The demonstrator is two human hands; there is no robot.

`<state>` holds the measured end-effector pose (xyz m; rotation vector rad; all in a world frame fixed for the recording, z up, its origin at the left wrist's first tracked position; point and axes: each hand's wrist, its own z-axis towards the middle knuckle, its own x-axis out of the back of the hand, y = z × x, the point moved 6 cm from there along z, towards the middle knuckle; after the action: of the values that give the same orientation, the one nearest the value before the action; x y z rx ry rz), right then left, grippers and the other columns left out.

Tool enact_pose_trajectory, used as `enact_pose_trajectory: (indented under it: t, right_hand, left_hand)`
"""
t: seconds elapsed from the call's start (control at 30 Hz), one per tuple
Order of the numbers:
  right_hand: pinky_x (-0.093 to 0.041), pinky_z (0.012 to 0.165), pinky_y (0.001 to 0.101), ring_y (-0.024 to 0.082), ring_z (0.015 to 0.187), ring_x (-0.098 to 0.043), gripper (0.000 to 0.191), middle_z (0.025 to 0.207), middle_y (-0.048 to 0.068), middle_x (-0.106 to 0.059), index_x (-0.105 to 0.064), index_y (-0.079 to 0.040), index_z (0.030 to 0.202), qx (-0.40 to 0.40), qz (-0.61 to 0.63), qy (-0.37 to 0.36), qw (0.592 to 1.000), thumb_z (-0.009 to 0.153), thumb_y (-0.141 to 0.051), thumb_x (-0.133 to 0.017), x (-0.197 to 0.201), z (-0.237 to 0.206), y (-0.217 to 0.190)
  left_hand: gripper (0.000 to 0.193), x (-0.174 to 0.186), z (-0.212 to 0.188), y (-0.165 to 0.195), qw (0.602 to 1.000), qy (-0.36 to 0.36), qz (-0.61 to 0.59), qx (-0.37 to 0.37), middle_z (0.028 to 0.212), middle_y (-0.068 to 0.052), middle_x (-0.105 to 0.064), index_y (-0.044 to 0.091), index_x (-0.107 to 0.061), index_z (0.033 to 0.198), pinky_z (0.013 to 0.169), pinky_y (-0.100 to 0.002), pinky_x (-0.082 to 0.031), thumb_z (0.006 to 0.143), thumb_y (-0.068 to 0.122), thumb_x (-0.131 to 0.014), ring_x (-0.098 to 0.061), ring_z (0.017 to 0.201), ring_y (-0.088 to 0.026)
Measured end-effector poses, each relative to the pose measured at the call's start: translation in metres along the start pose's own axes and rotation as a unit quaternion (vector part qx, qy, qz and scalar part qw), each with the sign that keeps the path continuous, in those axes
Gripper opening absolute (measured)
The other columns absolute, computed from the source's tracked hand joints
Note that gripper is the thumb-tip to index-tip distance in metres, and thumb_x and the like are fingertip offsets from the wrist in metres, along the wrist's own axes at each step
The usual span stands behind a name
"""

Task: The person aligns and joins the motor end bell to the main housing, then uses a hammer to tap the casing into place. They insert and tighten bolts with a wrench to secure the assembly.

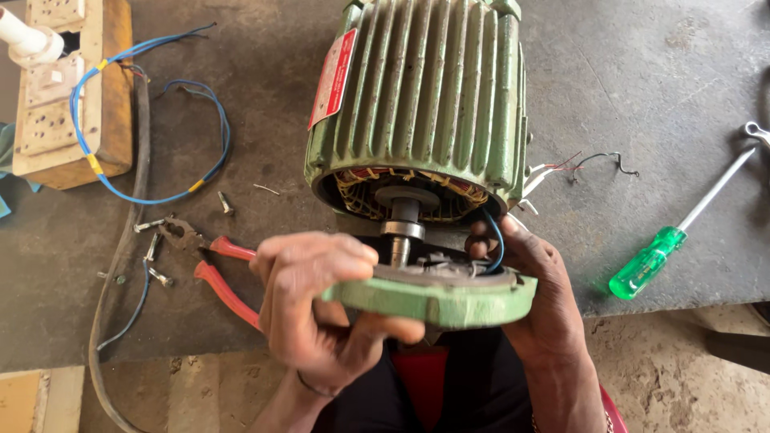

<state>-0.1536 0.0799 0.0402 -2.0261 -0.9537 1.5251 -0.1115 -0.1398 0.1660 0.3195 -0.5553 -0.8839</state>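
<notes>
While both hands' fingers clasp the green end cover, red pliers and a green screwdriver flank the motor.

Both hands are bare, the left hand and the right hand alike, with no gloves, rings or sleeves in view; a thin dark band circles the left wrist; dark clothing covers the lap below

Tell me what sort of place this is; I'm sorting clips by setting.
Probably a small electrical repair workshop. A green finned motor lies opened on a rough grey bench, both hands hold its end cover, and red-handled pliers, loose screws and a green-handled screwdriver lie around.
</notes>
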Motion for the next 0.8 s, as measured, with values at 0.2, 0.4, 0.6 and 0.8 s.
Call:
enact_pose_trajectory:
  t: [0.2, 0.4, 0.6, 0.8]
  right_hand:
    - [-0.051, 0.110, 0.0426, 0.029, 0.118, -0.067, 0.055, 0.121, 0.022, -0.070, -0.062, 0.011, 0.126, 0.192, -0.035, -0.057, 0.979, 0.113, -0.041, -0.049, -0.002, -0.016, -0.008]
    - [-0.037, 0.128, 0.0436, 0.026, 0.148, -0.048, 0.075, 0.154, 0.015, -0.052, -0.044, 0.002, 0.153, 0.312, -0.161, -0.122, 0.929, 0.097, -0.041, -0.071, -0.012, -0.033, 0.003]
    - [-0.057, 0.109, 0.0396, 0.024, 0.139, -0.054, 0.076, 0.145, 0.013, -0.054, -0.039, 0.001, 0.153, 0.324, -0.204, -0.095, 0.919, 0.089, -0.003, -0.081, -0.018, -0.033, 0.010]
    - [-0.056, 0.111, 0.0411, 0.024, 0.131, -0.063, 0.062, 0.134, 0.012, -0.058, -0.044, 0.000, 0.143, 0.384, -0.265, -0.018, 0.884, 0.091, 0.002, -0.077, -0.016, -0.028, 0.006]
  left_hand:
    - [0.054, -0.012, 0.015, -0.004, 1.000, 0.019, -0.011, 0.019, 0.091, 0.001, -0.069, 0.011, -0.059, 0.108, 0.087, -0.029, -0.047, 0.093, 0.062, -0.068, -0.069, 0.087, -0.015]
    - [0.053, -0.008, 0.017, -0.010, 0.999, 0.016, -0.019, 0.039, 0.099, 0.001, -0.070, 0.012, -0.061, 0.109, 0.089, -0.029, -0.048, 0.094, 0.061, -0.068, -0.066, 0.091, -0.013]
    - [0.049, -0.014, 0.015, -0.021, 0.997, 0.019, -0.044, 0.060, 0.100, 0.002, -0.068, 0.011, -0.062, 0.108, 0.085, -0.028, -0.046, 0.095, 0.057, -0.074, -0.062, 0.097, -0.013]
    - [0.050, -0.020, 0.021, -0.023, 0.998, 0.014, -0.042, 0.041, 0.101, 0.002, -0.069, 0.011, -0.062, 0.110, 0.089, -0.030, -0.045, 0.094, 0.057, -0.075, -0.062, 0.099, -0.015]
